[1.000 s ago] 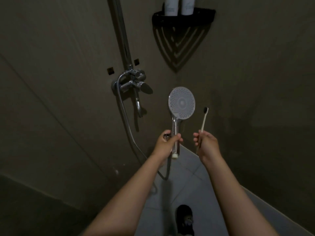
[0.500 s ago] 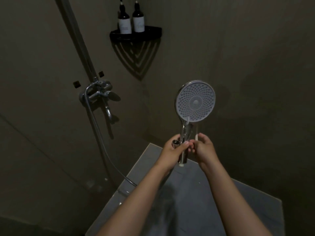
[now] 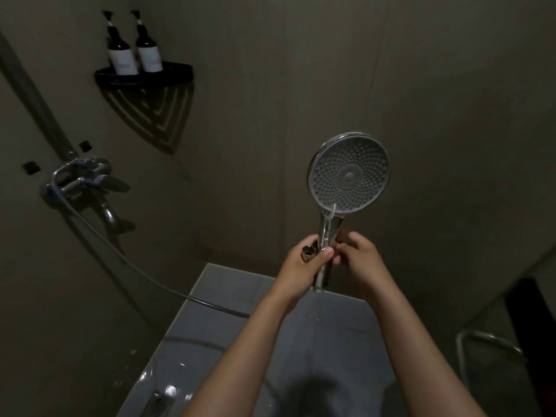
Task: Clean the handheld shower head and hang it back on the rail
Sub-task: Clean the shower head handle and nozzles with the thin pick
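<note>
Shower head [image 3: 349,176] is gripped by its handle in your left hand [image 3: 301,266]; your right hand [image 3: 361,263] pinches a toothbrush [image 3: 333,210] at its 6 o'clock rim. Scrubbing hard could twist the slick chrome loose.

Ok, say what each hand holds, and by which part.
Left hand grips the shower head by its chrome handle; right hand pinches the toothbrush by its handle's lower end.

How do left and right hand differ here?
The left hand wraps the shower head handle; the right hand pinches a toothbrush, tip at the face's lower edge. The left hand also holds a metal fitting; the right hand nothing else. Both curled, level, fingertips nearly meeting.
</note>
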`<state>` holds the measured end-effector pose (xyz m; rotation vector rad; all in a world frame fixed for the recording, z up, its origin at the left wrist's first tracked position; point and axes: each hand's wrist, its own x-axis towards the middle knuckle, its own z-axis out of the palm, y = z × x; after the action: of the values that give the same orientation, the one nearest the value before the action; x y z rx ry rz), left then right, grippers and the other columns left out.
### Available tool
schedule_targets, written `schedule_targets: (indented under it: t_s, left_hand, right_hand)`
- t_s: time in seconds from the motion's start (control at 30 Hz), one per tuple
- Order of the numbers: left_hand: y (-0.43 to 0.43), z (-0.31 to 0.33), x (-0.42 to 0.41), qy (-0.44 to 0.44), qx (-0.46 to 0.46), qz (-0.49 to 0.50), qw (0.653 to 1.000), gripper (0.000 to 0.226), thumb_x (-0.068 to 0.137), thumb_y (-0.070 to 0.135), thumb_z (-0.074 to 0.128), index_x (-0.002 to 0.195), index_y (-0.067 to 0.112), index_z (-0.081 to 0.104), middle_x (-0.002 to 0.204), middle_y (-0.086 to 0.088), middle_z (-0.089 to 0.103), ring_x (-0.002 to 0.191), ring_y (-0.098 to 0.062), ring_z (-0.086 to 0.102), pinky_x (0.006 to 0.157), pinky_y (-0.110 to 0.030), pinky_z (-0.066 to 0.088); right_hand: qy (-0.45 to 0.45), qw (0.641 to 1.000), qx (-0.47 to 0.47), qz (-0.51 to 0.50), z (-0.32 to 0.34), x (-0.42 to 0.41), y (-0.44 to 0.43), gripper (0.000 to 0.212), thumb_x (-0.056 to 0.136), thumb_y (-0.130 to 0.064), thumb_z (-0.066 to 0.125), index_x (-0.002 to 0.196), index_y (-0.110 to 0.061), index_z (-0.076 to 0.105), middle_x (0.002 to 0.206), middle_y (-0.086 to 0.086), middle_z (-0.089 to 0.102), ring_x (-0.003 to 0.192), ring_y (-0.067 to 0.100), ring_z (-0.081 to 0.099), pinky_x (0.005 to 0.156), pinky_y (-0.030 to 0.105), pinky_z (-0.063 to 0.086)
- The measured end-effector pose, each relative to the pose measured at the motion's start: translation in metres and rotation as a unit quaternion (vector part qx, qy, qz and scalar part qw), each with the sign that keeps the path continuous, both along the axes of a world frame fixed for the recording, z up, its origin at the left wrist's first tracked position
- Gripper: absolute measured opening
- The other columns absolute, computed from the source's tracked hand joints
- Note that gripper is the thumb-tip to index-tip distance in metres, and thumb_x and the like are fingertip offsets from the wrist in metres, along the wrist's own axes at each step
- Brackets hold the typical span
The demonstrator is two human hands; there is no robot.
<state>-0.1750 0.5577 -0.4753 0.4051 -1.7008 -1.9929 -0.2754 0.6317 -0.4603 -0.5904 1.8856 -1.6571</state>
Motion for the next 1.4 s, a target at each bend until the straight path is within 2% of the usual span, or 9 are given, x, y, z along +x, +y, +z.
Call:
schedule_targets:
  t_s: [0.13, 0.27, 0.4, 0.57, 0.73, 0.93, 1.2, 1.33, 1.4]
  left_hand:
    - [0.023, 0.006, -0.011, -0.012, -0.016, -0.016, 1.0, 0.019, 0.091, 0.008, 0.056, 0.109, 0.009, 0.061, 0.094, -0.004, 0.067, 0.09, -0.013, 0.061, 0.087, -0.025, 0.048]
    - [0.029, 0.015, -0.013, -0.023, -0.029, -0.027, 0.999, 0.02, 0.092, 0.005, 0.054, 0.107, 0.015, 0.063, 0.1, -0.003, 0.068, 0.099, -0.013, 0.062, 0.093, -0.03, 0.047]
    - [0.024, 0.026, -0.014, -0.046, -0.057, -0.013, 0.997, 0.013, 0.09, 0.016, 0.059, 0.102, 0.016, 0.065, 0.097, -0.008, 0.067, 0.09, -0.019, 0.064, 0.086, -0.039, 0.049]
    - [0.015, 0.03, -0.022, -0.072, -0.138, 0.031, 0.987, 0.019, 0.09, 0.004, 0.057, 0.096, 0.021, 0.064, 0.101, -0.008, 0.048, 0.081, -0.004, 0.06, 0.072, -0.01, 0.048]
    - [0.017, 0.028, -0.028, -0.113, -0.163, 0.057, 0.979, 0.029, 0.089, 0.0, 0.058, 0.117, 0.005, 0.06, 0.107, -0.008, 0.038, 0.082, -0.008, 0.053, 0.067, -0.006, 0.047]
    - [0.019, 0.025, -0.022, -0.112, -0.153, 0.02, 0.982, 0.035, 0.086, -0.004, 0.058, 0.119, 0.007, 0.061, 0.119, -0.021, 0.049, 0.102, -0.015, 0.06, 0.083, -0.012, 0.048]
    - [0.026, 0.023, -0.023, -0.095, -0.162, -0.025, 0.982, 0.039, 0.087, -0.005, 0.058, 0.119, 0.016, 0.058, 0.119, -0.016, 0.053, 0.09, 0.013, 0.059, 0.083, -0.008, 0.045]
    - [0.032, 0.016, -0.021, -0.1, -0.148, -0.033, 0.983, 0.042, 0.088, -0.004, 0.057, 0.117, 0.026, 0.054, 0.122, -0.01, 0.054, 0.101, 0.003, 0.059, 0.086, -0.011, 0.047]
    - [0.033, 0.012, -0.016, -0.108, -0.155, -0.039, 0.981, 0.043, 0.088, -0.001, 0.059, 0.12, 0.026, 0.052, 0.123, -0.006, 0.054, 0.106, 0.0, 0.056, 0.091, -0.013, 0.045]
  right_hand:
    - [0.018, 1.0, 0.013, 0.005, 0.008, -0.004, 0.029, 0.031, 0.085, 0.008, 0.039, 0.071, -0.012, 0.058, 0.069, 0.006, 0.057, 0.06, 0.012, 0.047, 0.056, 0.021, 0.038]
    - [-0.007, 1.0, -0.022, 0.007, 0.019, 0.002, 0.037, 0.032, 0.088, 0.002, 0.038, 0.072, -0.016, 0.059, 0.06, -0.006, 0.058, 0.05, -0.001, 0.05, 0.044, 0.01, 0.036]
    - [-0.05, 0.997, -0.059, -0.004, 0.02, 0.011, 0.033, 0.031, 0.09, -0.004, 0.037, 0.072, -0.018, 0.059, 0.066, 0.0, 0.057, 0.058, 0.009, 0.047, 0.048, 0.021, 0.032]
    - [-0.093, 0.991, -0.096, 0.027, 0.018, 0.012, 0.022, 0.026, 0.098, -0.021, 0.044, 0.089, -0.011, 0.066, 0.076, 0.004, 0.066, 0.061, 0.009, 0.055, 0.05, 0.019, 0.038]
    - [-0.105, 0.99, -0.086, 0.024, 0.014, 0.007, 0.02, 0.017, 0.094, -0.02, 0.053, 0.078, -0.014, 0.057, 0.075, 0.005, 0.066, 0.06, 0.007, 0.058, 0.054, 0.018, 0.041]
    - [-0.116, 0.99, -0.079, 0.02, 0.009, 0.004, 0.025, 0.009, 0.085, -0.015, 0.064, 0.087, -0.006, 0.062, 0.088, 0.019, 0.066, 0.084, 0.026, 0.058, 0.075, 0.037, 0.041]
    - [-0.123, 0.989, -0.084, 0.011, 0.008, -0.004, 0.041, 0.011, 0.085, -0.005, 0.061, 0.078, -0.01, 0.068, 0.057, -0.003, 0.063, 0.049, 0.004, 0.052, 0.045, 0.013, 0.036]
    - [-0.122, 0.99, -0.075, -0.005, 0.001, 0.001, 0.046, 0.02, 0.073, -0.017, 0.071, 0.084, -0.001, 0.07, 0.074, 0.014, 0.066, 0.068, 0.024, 0.056, 0.061, 0.027, 0.037]
    - [-0.117, 0.991, -0.065, -0.029, -0.002, 0.003, 0.047, 0.003, 0.079, -0.009, 0.068, 0.079, -0.007, 0.068, 0.069, 0.009, 0.066, 0.061, 0.018, 0.06, 0.054, 0.021, 0.04]
